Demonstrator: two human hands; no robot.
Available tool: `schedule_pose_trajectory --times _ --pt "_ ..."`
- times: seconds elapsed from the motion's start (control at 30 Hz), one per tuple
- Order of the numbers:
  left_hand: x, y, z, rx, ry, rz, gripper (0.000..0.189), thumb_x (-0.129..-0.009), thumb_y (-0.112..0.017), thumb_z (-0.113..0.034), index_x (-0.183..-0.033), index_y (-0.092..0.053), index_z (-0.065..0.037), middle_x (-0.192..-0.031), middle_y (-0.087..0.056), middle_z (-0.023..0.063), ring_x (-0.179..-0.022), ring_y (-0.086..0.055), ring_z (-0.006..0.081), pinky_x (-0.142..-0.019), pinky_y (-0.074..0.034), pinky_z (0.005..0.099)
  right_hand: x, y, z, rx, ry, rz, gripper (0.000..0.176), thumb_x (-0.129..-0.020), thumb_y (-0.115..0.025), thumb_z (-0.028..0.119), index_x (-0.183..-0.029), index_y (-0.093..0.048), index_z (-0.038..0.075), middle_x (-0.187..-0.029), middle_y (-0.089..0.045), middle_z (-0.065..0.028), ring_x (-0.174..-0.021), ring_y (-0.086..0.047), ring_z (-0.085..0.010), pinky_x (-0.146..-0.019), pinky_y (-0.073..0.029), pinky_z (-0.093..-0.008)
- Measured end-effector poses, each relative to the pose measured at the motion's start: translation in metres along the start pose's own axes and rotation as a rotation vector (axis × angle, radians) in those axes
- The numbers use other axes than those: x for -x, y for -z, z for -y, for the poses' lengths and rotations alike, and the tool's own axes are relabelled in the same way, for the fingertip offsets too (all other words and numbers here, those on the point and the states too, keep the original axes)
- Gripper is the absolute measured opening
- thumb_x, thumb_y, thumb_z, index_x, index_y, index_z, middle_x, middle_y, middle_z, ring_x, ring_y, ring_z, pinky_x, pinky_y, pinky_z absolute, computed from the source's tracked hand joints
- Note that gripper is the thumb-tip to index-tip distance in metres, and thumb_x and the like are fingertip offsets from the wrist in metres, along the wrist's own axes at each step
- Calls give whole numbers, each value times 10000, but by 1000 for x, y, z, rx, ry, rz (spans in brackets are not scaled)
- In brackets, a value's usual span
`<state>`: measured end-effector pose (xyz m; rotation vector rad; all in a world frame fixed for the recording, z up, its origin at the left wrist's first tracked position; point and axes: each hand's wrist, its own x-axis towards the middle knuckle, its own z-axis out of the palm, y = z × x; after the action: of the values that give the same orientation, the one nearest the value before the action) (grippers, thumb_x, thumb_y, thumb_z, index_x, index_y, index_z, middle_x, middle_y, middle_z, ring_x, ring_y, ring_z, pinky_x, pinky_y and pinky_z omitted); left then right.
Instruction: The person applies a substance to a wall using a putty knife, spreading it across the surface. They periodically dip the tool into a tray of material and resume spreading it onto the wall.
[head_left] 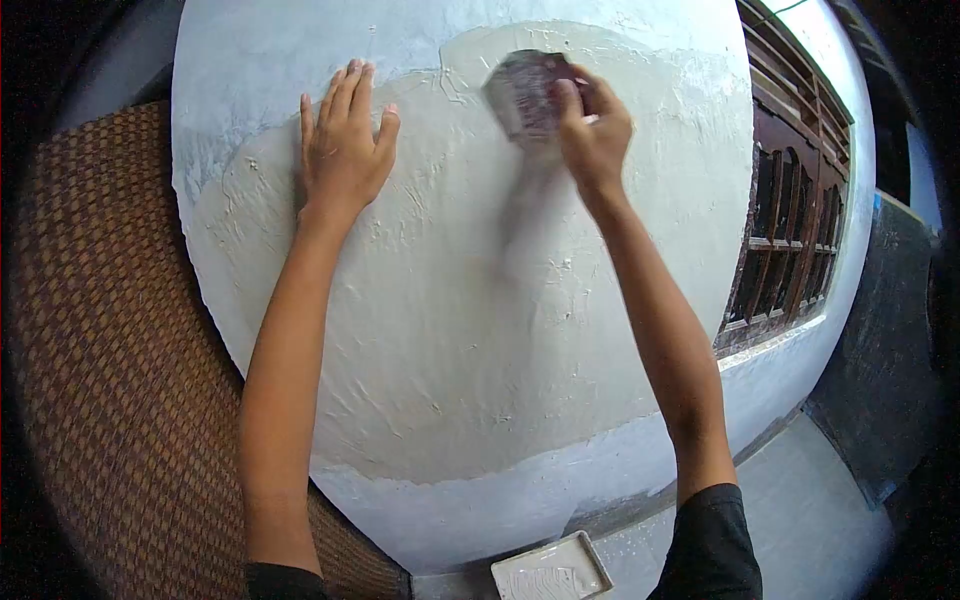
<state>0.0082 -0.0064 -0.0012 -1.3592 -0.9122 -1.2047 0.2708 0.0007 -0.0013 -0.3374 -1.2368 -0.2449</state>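
My right hand (598,125) grips a dark, flat scraper (527,95), blurred by motion, over the upper part of the wall (450,300). Whether the blade touches the surface cannot be made out. A broad greyish-beige coat with ridges and small lumps covers the wall's middle, and bluish-white surface shows around it. Flat against the coated area at the upper left rests my left hand (348,140), its fingers spread and holding nothing. The scraper's shadow falls below it.
A woven brown mat (120,330) hangs at the left. At the right is a dark wooden window (790,210) with bars. A pale tray (552,570) with whitish paste lies on the floor below. A dark sheet (875,340) stands at the far right.
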Motion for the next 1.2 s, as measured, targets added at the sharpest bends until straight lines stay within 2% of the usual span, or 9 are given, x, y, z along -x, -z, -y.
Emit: schedule_pose_trajectory --times 0.23,0.3,0.53,0.6,0.7,0.83,0.93,1.1,1.2 --pt "1 4 -1 25 0 25 558 -960 -442 -341 -1444 -373 -74 -1503 -367 113 -1409 -307 264 -1162 -138 542 -60 128 -105 53 -277 -531 271 -894 -612 76 -1141 -644 -31 -1006 -692 -144 -851 -675 -198 -754 -545 -308" --pt "1 3 -2 10 -1 31 551 -978 -421 -350 -1459 -353 -90 -1518 -345 108 -1419 -292 260 -1159 -137 549 -60 140 -106 -150 -252 -669 265 -895 -609 64 -1134 -636 -46 -1006 -693 -146 -838 -675 -197 -755 -542 -302" --pt "1 6 -10 -36 19 50 574 -954 -447 -346 -1444 -373 -55 -1504 -362 122 -1407 -306 266 -1170 -135 522 -2 30 -8 -293 -47 -230 246 -920 -613 99 -1133 -639 -21 -997 -688 -122 -869 -651 -164 -779 -520 -285" --pt "3 6 -10 -43 16 61 573 -956 -445 -345 -1444 -373 -55 -1505 -360 121 -1408 -304 264 -1170 -135 522 15 -3 12 -165 63 -136 203 -888 -642 99 -1076 -681 33 -874 -706 -137 -820 -683 -192 -777 -520 -304" --pt "5 8 -12 -48 15 72 567 -979 -424 -364 -1468 -337 -90 -1524 -334 104 -1419 -287 261 -1161 -133 541 25 -27 24 -92 95 -33 215 -855 -649 108 -1052 -686 31 -916 -712 -162 -820 -700 -257 -784 -528 -344" --pt "7 15 -12 -43 14 121 579 -971 -429 -356 -1472 -323 -85 -1526 -328 108 -1417 -287 262 -1166 -130 533 -5 5 -25 -15 15 -189 224 -856 -640 127 -1054 -697 40 -910 -713 -160 -824 -695 -265 -793 -528 -349" --pt "7 14 -11 -30 9 124 586 -970 -434 -355 -1475 -314 -84 -1529 -319 115 -1419 -282 266 -1166 -128 531 -27 78 -61 147 -247 -335 277 -916 -618 135 -1146 -642 -20 -991 -688 -143 -840 -669 -179 -725 -549 -291" --pt "6 12 -15 -10 32 126 589 -973 -443 -356 -1479 -306 -88 -1534 -306 121 -1425 -271 269 -1164 -127 533 -37 136 -84 -117 -342 -671 288 -903 -595 66 -1170 -612 -39 -1082 -671 -166 -925 -674 -230 -799 -545 -308" --pt "5 12 -18 17 49 128 593 -969 -455 -349 -1476 -308 -81 -1530 -310 126 -1424 -269 275 -1164 -127 530 -23 102 -57 -216 -230 -478 278 -935 -597 59 -1192 -590 -46 -1046 -670 -112 -890 -644 -140 -766 -533 -257"
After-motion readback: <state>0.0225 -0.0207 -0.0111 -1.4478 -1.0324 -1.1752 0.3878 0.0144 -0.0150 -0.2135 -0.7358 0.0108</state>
